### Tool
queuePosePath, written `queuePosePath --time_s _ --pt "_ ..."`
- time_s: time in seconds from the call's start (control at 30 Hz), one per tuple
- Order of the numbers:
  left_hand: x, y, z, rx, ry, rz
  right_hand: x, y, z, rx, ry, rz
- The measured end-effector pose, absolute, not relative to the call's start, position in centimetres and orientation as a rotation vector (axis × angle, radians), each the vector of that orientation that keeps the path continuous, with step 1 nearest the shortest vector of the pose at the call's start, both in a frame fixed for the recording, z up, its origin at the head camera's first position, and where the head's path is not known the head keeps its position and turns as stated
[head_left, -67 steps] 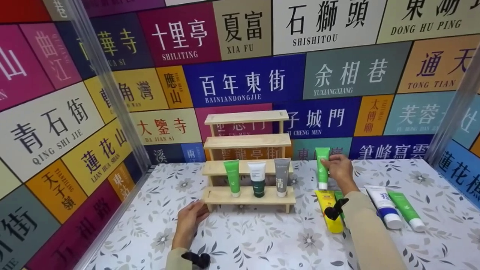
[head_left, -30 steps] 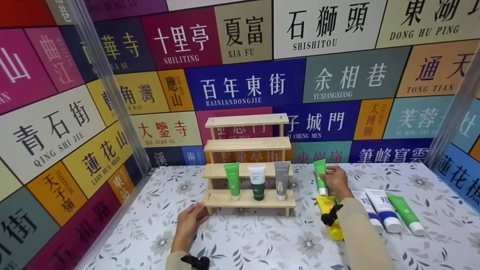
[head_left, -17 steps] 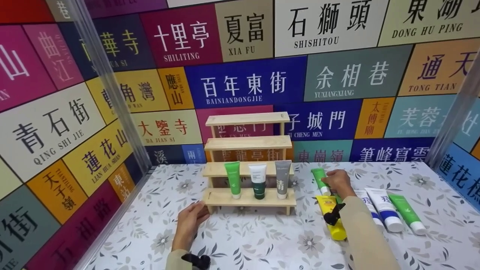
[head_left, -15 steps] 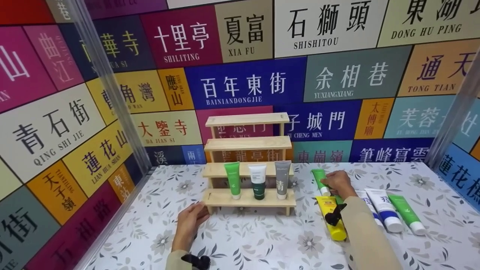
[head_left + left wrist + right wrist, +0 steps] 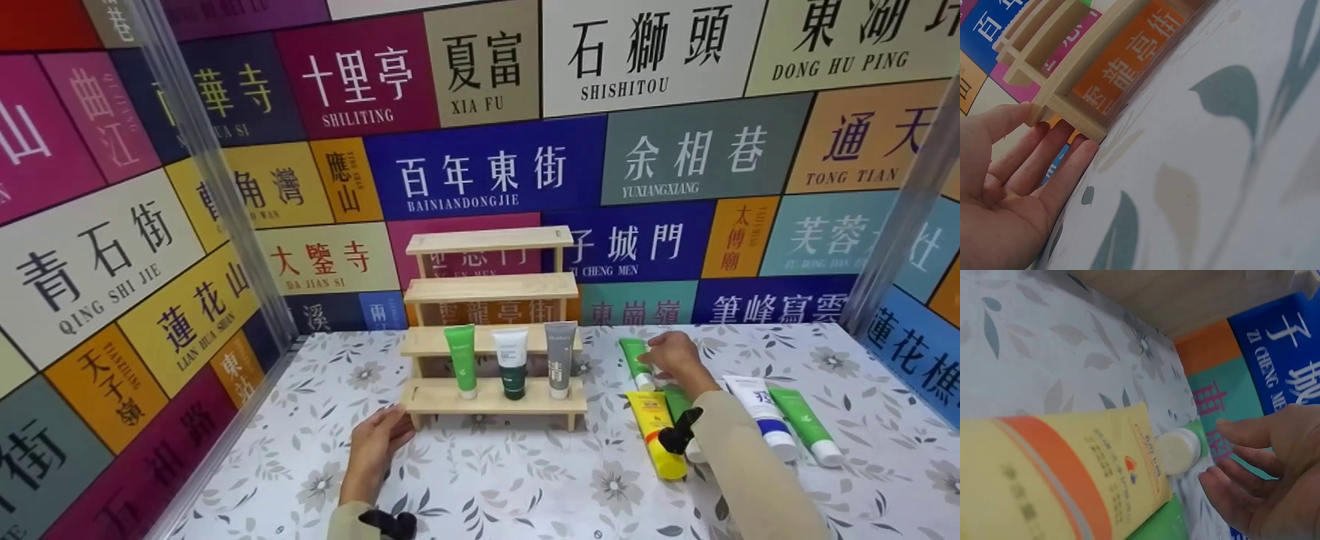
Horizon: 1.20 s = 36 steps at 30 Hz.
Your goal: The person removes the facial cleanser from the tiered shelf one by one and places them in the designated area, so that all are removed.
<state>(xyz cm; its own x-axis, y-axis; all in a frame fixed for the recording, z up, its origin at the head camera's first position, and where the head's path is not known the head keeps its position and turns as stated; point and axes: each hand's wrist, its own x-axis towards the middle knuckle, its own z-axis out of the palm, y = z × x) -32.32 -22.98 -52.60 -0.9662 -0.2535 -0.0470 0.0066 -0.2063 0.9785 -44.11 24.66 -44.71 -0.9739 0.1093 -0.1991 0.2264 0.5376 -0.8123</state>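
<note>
My left hand (image 5: 373,452) grips the lower left end of the wooden tiered shelf (image 5: 491,287); in the left wrist view the thumb of that hand (image 5: 1022,185) lies on the shelf end (image 5: 1075,115) and fingers bend beneath it. On the lowest step stand a green tube (image 5: 463,361), a white and dark green tube (image 5: 513,364) and a grey tube (image 5: 560,360). My right hand (image 5: 679,360) is beside another green tube (image 5: 637,363) lying on the table. The right wrist view shows this hand (image 5: 1275,478) with fingers parted, holding nothing, near a white cap (image 5: 1179,451).
Right of the shelf lie a yellow tube (image 5: 657,435), a green tube partly behind the right sleeve, a white and blue tube (image 5: 761,416) and a green tube (image 5: 807,426). A sign-covered wall (image 5: 487,165) stands behind the patterned table (image 5: 525,487).
My right hand has lowered the green tube from upright above the table to lying on it, and its fingers have let go. My left hand keeps its hold on the shelf.
</note>
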Motion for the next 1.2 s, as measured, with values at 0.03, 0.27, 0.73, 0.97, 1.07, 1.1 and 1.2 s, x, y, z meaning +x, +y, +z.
queuePosePath --time_s 0.03,0.27,0.73,0.97,1.07,1.1,1.2 --pt "-32.3 -23.0 -52.6 0.291 -1.871 -2.294 -43.9 24.5 -44.3 0.268 2.666 -1.436" --pt "-32.3 -23.0 -52.6 0.335 -1.881 -2.281 -42.2 22.1 -41.1 0.156 2.658 -1.734" --pt "-32.2 -22.7 -52.4 0.326 -1.877 -2.286 -37.0 14.9 -36.6 -0.150 2.578 -2.204" --pt "-32.1 -22.7 -52.4 0.301 -1.854 -2.288 -36.2 13.7 -36.3 -0.154 2.478 -2.356" --pt "-32.1 -22.7 -52.4 0.316 -1.850 -2.293 -36.0 13.7 -36.7 -0.116 2.427 -2.365" --pt "-32.1 -22.7 -52.4 0.316 -1.851 -2.293 -35.9 13.7 -36.8 -0.106 2.405 -2.373" --pt "-32.2 -22.7 -52.4 0.328 -1.850 -2.290 -35.9 13.8 -37.6 -0.086 2.346 -2.398"
